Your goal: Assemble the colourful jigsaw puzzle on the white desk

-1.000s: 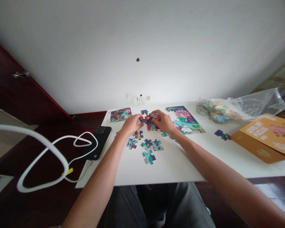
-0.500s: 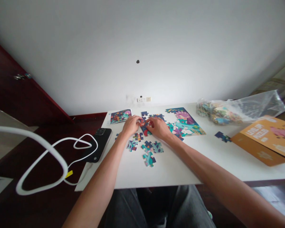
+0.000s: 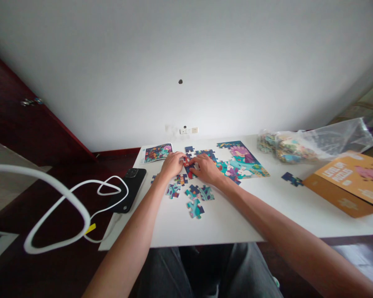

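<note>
Both hands are at a dark blue and red puzzle piece (image 3: 190,171) on the table. My left hand (image 3: 173,164) bends its fingertips round the left side of the pieces there, closed on one whose outline is mostly covered. From the right, my right hand (image 3: 207,168) pinches at the same spot, thumb and index finger curled against the dark blue piece. Beyond and to the right lies the partly joined puzzle (image 3: 245,165) with rabbits and a pink-and-purple animal. Several loose puzzle pieces (image 3: 195,208) are spread in front of the hands.
A picture sheet (image 3: 158,153) lies at back left, and a black phone (image 3: 129,192) with a white cable (image 3: 77,194) at the left edge. Rightward are a stray puzzle piece (image 3: 292,179), a clear bag of pieces (image 3: 294,147) and an orange puzzle box (image 3: 349,182).
The fingers of my right hand have shifted slightly at the dark blue piece, the thumb a little to the left. My left hand stays almost where it was.
</note>
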A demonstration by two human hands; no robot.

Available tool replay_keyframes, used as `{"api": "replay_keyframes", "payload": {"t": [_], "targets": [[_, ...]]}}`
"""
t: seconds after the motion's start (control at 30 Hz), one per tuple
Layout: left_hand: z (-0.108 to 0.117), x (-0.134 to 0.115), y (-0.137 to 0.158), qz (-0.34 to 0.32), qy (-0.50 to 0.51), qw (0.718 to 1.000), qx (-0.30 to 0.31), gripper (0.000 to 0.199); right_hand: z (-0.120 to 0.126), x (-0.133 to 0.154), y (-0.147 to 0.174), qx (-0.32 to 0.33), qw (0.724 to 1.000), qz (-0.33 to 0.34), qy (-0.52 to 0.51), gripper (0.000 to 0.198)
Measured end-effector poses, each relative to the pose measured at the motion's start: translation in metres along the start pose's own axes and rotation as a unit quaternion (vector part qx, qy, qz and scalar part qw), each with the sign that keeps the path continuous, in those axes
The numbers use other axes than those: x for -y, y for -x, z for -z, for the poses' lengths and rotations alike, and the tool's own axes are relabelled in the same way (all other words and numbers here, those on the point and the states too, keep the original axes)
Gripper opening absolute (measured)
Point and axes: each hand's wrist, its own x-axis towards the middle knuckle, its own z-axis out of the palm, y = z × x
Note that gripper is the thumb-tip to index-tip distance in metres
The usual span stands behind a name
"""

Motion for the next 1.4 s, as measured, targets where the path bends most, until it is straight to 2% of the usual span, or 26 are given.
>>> {"api": "replay_keyframes", "payload": {"t": [0.27,0.6,0.77,0.9,1.1,1.23,1.4], "targets": [[0.002,0.000,-0.002,0.003,0.011,1.000,0.001,0.029,-0.005,-0.004,0.000,-0.014,1.000,-0.022,-0.008,0.021],[0.003,-0.002,-0.001,0.002,0.025,1.000,0.004,0.024,-0.003,0.004,0.000,0.009,0.997,-0.029,0.072,0.029],[0.004,-0.002,-0.001,0.003,0.025,1.000,0.004,0.023,0.002,0.003,0.000,0.024,0.998,-0.007,0.065,0.031],[0.004,-0.002,0.000,-0.008,0.021,1.000,0.009,0.022,0.018,-0.004,0.000,0.026,0.999,0.033,0.032,0.036],[0.003,-0.002,0.000,-0.018,0.013,1.000,0.019,0.021,0.038,-0.010,0.003,0.085,0.989,0.120,-0.026,0.024],[0.000,0.000,-0.001,-0.009,0.012,1.000,0.015,0.020,0.035,-0.008,0.005,0.110,0.985,0.123,-0.047,0.018],[-0.001,0.000,0.000,-0.010,0.007,1.000,0.011,0.020,0.031,-0.006,0.005,0.107,0.986,0.116,-0.043,0.017]]}}
